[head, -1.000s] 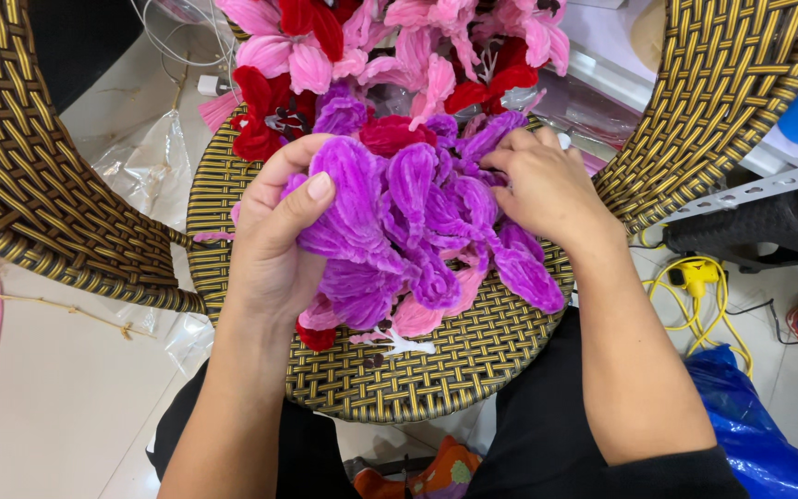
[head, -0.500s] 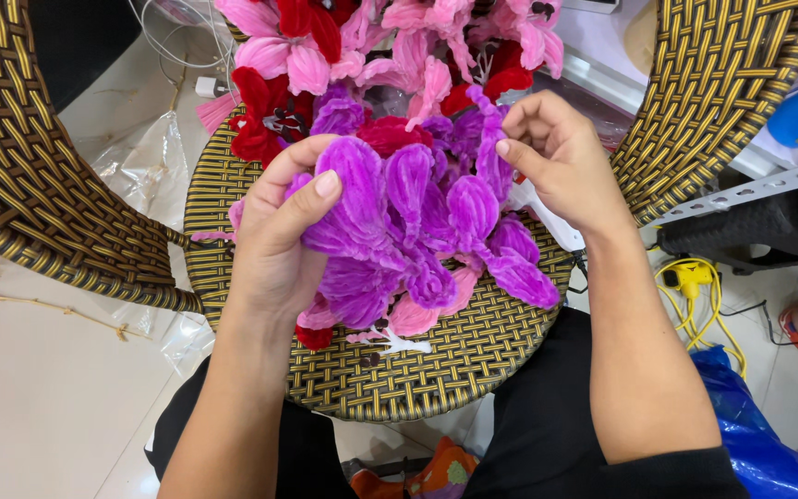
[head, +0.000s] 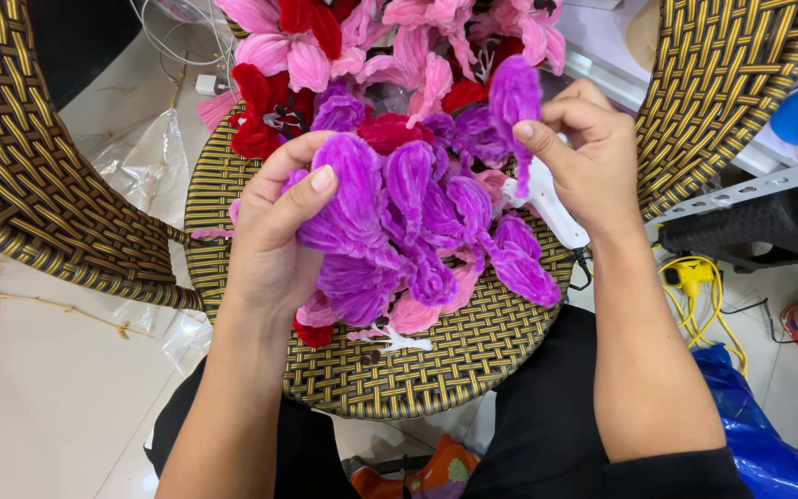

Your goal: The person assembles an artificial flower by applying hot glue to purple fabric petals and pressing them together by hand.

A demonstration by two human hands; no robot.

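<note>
1. Head view: left hand (head: 274, 245) is curled around a purple flower (head: 390, 231) above the wicker stool (head: 436, 370).
2. Right hand (head: 584, 152) pinches a purple petal (head: 513, 97), raised beside a white glue gun (head: 547, 208).

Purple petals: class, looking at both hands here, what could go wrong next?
The right hand pinches one purple petal directly above a white glue gun; fingers could touch its tip. The left hand grips a loose purple bunch near the woven stool's edge; petals might slip off.
</note>
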